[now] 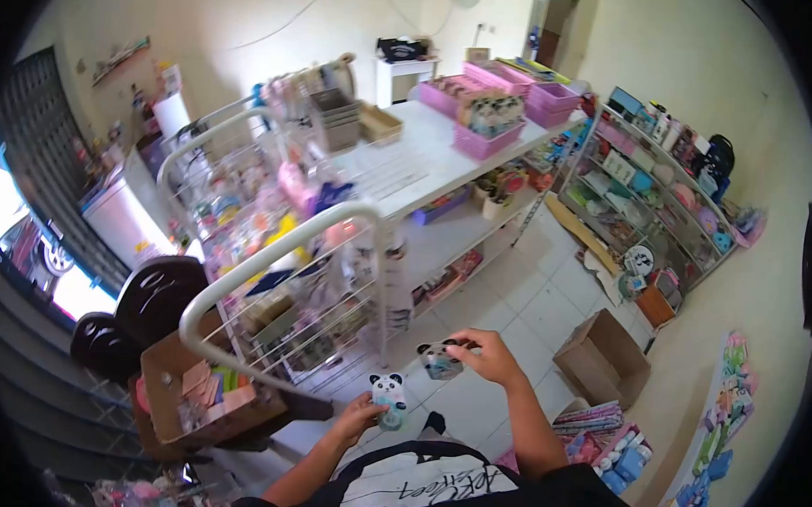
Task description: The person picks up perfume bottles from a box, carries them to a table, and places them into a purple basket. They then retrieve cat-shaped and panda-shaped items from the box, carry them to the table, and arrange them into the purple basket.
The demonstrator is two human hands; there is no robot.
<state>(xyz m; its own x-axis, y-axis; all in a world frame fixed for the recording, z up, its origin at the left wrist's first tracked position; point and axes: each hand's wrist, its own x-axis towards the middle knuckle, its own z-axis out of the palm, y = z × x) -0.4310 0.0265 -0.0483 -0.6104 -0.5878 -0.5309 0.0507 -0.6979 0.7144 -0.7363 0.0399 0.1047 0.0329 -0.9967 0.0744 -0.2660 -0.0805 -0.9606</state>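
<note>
My left hand (356,418) is closed on a flat panda-shaped item (387,393) with a white face, black ears and a pale green lower part, held upright. To its right and a little higher, my right hand (485,356) pinches a second panda item (441,360) by its right side. That one looks grey and clear with black ears and is tilted. The two items are apart, both over the tiled floor in front of my body. Finer detail on them is too small to make out.
A white metal rack (283,257) full of packaged goods stands at the left front. Behind it is a white table (410,154) with pink baskets (485,139). An open cardboard box (203,385) lies at lower left, another box (603,357) at right, near a glass shelf (649,187).
</note>
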